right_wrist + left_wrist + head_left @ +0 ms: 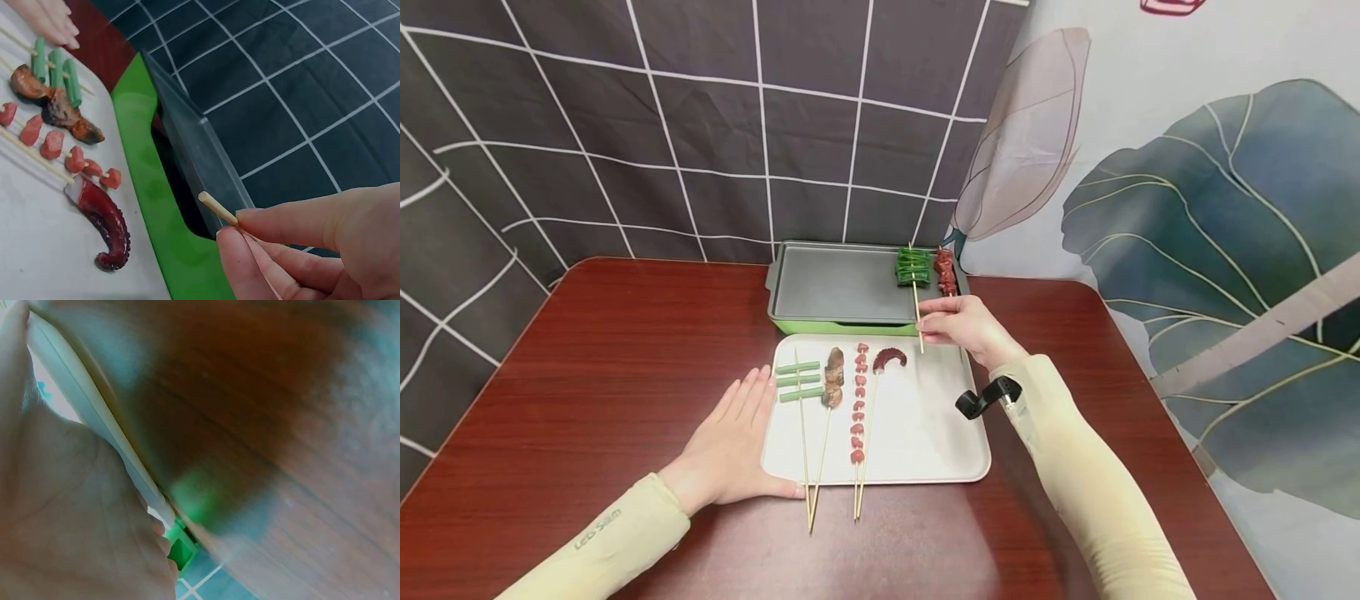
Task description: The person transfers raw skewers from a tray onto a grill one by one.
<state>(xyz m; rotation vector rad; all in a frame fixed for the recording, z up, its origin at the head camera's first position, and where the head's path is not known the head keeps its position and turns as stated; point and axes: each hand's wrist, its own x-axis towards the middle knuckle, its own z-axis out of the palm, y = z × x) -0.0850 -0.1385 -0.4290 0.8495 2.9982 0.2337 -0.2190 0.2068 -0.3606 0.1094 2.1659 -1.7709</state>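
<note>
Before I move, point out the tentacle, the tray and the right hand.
Tentacle (107, 220): right wrist view, middle of its curved body.
Tray (932, 429): head view, bare part of its surface.
Right hand (967, 328): head view, middle of the hand.

Passable over the pan (838, 283), mid-frame; blocked right of centre by skewers (913, 267) and right hand (962, 327), lower left by left hand (733, 442).

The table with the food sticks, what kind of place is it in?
Probably an indoor corner set up for tabletop grilling: a green-sided grill on the table, a tray of skewers, and a grid-patterned backdrop behind.
</note>
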